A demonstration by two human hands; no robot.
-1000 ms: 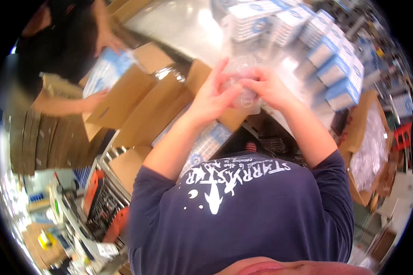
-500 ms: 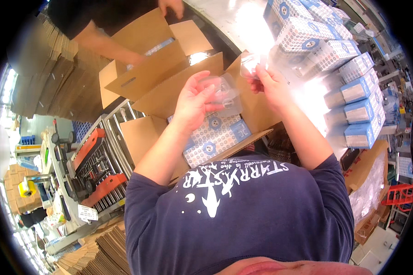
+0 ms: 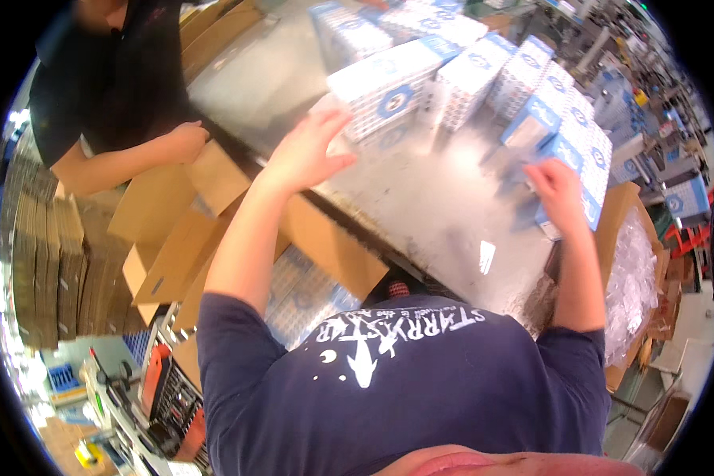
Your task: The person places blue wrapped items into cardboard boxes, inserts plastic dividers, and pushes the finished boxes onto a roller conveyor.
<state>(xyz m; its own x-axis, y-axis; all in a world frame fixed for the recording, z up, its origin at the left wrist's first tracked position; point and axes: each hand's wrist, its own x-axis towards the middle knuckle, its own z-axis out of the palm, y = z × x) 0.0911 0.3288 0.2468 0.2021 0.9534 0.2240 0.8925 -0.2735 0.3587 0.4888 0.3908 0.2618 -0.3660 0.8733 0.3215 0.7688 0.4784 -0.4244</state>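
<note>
Blue-and-white patterned cardboard boxes point(image 3: 303, 292) already lie in the open brown carton point(image 3: 332, 242) at eight o'clock, while more boxes point(image 3: 394, 101) stand on the grey counter point(image 3: 416, 186) at one, the left hand point(image 3: 305, 155) spread open beside them, the right hand point(image 3: 561, 190) curled, its grip unclear.

Had wide, open room across the bare metal table point(image 3: 444, 206), between the left hand point(image 3: 313, 151) and the right hand point(image 3: 555, 186). Met blue-and-white boxes point(image 3: 468, 75) along the far and right sides, with narrow gaps between some near ends. Came up against the nearest one just beside the left hand. Ran into raised cardboard flaps point(image 3: 333, 242) below the table's left edge, a co-worker's forearm point(image 3: 127, 163) farther left, and a carton of clear plastic point(image 3: 631, 285) at right.
</note>
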